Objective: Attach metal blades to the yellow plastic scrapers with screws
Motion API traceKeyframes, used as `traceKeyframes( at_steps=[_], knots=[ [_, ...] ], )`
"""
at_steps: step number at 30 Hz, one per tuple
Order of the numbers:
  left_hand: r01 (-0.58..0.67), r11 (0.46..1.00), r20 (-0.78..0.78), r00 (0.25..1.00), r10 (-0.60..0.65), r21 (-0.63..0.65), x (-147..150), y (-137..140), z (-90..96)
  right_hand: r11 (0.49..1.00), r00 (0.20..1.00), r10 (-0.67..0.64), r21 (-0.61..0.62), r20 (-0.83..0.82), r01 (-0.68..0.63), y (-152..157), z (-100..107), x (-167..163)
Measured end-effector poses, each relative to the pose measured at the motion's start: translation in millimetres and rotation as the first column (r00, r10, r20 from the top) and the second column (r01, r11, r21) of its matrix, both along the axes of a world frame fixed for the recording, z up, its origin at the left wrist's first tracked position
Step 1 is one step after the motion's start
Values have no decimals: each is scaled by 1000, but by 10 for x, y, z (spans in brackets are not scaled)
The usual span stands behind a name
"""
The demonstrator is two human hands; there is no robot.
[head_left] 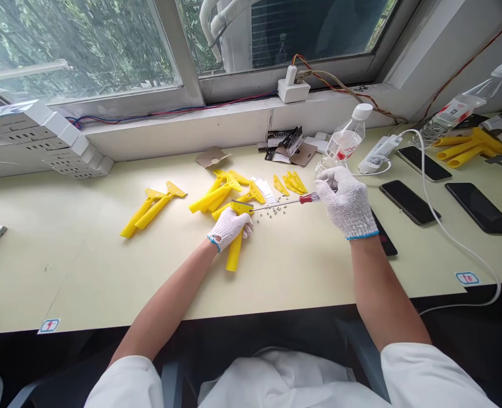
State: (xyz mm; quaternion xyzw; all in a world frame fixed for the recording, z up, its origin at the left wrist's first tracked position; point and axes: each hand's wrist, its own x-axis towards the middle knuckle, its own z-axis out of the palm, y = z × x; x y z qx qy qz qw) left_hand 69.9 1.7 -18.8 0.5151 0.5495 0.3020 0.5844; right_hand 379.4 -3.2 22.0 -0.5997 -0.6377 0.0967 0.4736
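Observation:
My gloved left hand [228,228] is closed around a yellow scraper [234,253], whose handle slants down toward the table's front edge. In my gloved right hand [345,201] is a screwdriver [309,198] with a red and clear handle. Its long shaft points left, and the tip meets or comes very near the scraper's head; exact contact is hard to make out. Small screws or nuts [271,213] lie scattered just under the shaft. Behind my left hand rests a pile of yellow scrapers [210,198], with white blades or strips [264,190] and small yellow plates [295,182] beside it.
Two more scrapers [159,205] lie to the left. A water bottle [340,147] stands behind my right hand, near a power strip [378,154] and its white cable. Several phones [410,202] are on the right. Opened cardboard packaging [291,148] lies by the sill; stacked white boxes [46,139] stand far left.

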Motion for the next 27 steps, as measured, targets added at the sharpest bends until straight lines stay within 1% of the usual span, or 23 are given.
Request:
traceKeyframes(
  at_steps=[2, 4, 6, 7, 8, 9, 11, 12, 13, 14, 15, 18, 20, 23, 27],
  knots=[
    [7, 1000, 1, 1000, -7, -6, 2, -3, 8, 997, 992, 76, 0, -103, -77, 8, -4, 21],
    [8, 1000, 5, 1000, -8, -8, 2, 1, 9, 983, 963, 182, 13, -198, -183, -11, 10, 19],
    [9, 1000, 7, 1000, -9, -11, 0, 8, 4, 964, 933, 266, 43, -244, -264, -44, 32, -4],
    [10, 1000, 6, 1000, -9, -12, -3, 13, 0, 958, 924, 286, 56, -256, -281, -59, 41, -20],
    [10, 1000, 4, 1000, -10, -13, -6, 17, -5, 960, 923, 280, 61, -264, -274, -68, 45, -35],
    [9, 1000, 1, 1000, -9, -14, -9, 20, -10, 970, 933, 244, 53, -264, -238, -71, 45, -47],
    [1, 1000, -3, 1000, -1, -13, -13, 24, -17, 995, 972, 101, -5, -214, -104, -56, 32, -58],
    [0, 1000, -2, 1000, 0, -15, -14, 24, -19, 999, 985, 26, -37, -171, -33, -41, 22, -56],
    [1, 1000, -2, 1000, -1, -16, -13, 22, -17, 998, 990, -27, -59, -136, 20, -22, 12, -50],
    [4, 1000, -1, 1000, -4, -17, -10, 20, -14, 997, 991, -53, -64, -123, 46, -2, 3, -41],
    [11, 1000, 0, 1000, -11, -18, -8, 17, -9, 997, 989, -54, -54, -140, 47, 18, -5, -33],
    [34, 999, 1, 999, -34, -17, 0, 10, 12, 1000, 958, -16, 17, -286, 22, 62, -21, -28],
    [43, 999, -4, 999, -43, -16, 2, 7, 23, 998, 933, -10, 59, -359, 33, 82, -31, -45],
    [43, 999, -22, 999, -43, -12, 1, 5, 29, 992, 907, -4, 111, -421, 56, 104, -48, -81],
    [38, 999, -22, 999, -39, -10, -2, -1, 29, 988, 855, 13, 136, -519, 68, 121, -34, -91]
  ],
)
